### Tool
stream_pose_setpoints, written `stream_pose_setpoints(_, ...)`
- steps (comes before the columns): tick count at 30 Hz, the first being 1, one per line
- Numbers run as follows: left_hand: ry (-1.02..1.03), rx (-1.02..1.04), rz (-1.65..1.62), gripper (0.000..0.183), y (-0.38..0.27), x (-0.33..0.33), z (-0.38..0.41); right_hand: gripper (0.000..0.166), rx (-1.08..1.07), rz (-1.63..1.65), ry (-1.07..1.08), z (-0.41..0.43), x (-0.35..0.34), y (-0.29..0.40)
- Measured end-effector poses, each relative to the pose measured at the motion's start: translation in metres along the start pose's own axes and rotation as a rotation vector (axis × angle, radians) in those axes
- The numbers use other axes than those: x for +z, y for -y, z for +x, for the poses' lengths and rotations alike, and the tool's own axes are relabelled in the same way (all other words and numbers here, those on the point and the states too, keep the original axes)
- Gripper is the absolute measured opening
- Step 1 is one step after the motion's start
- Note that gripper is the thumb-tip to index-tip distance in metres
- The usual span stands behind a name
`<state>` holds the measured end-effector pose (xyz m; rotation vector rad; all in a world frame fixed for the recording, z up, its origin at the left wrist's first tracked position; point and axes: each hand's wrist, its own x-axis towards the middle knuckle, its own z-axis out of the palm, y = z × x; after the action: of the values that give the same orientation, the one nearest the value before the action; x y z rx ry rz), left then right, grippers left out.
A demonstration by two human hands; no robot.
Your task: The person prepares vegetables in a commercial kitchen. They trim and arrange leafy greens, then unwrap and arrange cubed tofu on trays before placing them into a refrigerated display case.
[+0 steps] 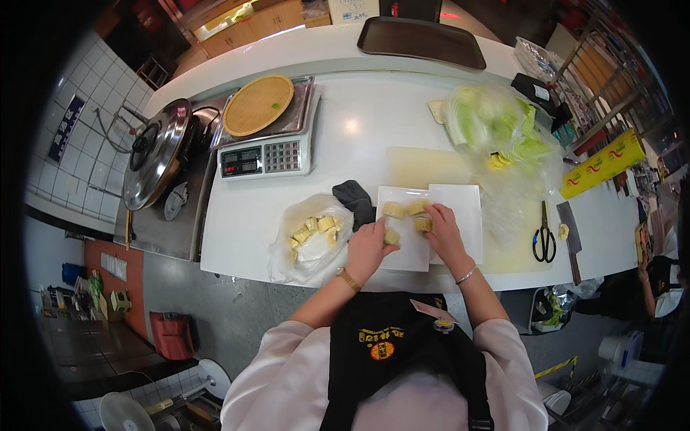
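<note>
Several short pieces of corn on the cob (pixel 394 210) rest on a white rectangular plate (pixel 405 258). At the plate's left side, my left hand (pixel 369 247) has its fingers around one corn piece (pixel 391 236). My right hand (pixel 444 229) touches another corn piece (pixel 422 224) with its fingertips, near the plate's right edge. A second white plate (pixel 468 215) lies to the right, partly under my right hand. Left of my left hand sits an open clear plastic bag (pixel 280 253) with more corn pieces (pixel 325 224) inside.
A dark cloth (pixel 353 200) lies behind the corn bag. Scissors (pixel 544 242) and a cleaver (pixel 570 229) are at the right, near bagged leafy cabbage (pixel 485 118) and a pale cutting board (pixel 423 164). A digital scale (pixel 269 156) bears a woven tray (pixel 259 105); a lidded pan (pixel 161 156) stands left.
</note>
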<state>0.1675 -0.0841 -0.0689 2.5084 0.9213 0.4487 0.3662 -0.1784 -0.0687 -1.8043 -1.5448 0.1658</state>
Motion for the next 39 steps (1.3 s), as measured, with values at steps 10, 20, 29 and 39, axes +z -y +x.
stream_pose_setpoints(10, 0.000, 0.259, 0.085, 0.080, 0.016, 0.004, 0.046, 0.078, -0.063, -0.102, 0.274, 0.036, 0.008, -0.011)
stream_pose_setpoints(20, -0.467, 0.082, -0.144, 0.033, 0.018, -0.063, -0.040, 0.040, -0.374, 0.307, 0.321, 0.062, 0.039, 0.111)
stream_pose_setpoints(29, -0.245, -0.504, 0.295, 0.036, 0.125, -0.104, -0.094, 0.012, -0.697, -0.218, 0.563, 0.057, 0.146, 0.114)
stream_pose_setpoints(39, -0.235, -0.256, 0.333, 0.036, 0.166, -0.079, -0.071, 0.021, -0.810, -0.042, 0.342, 0.054, 0.127, 0.116)
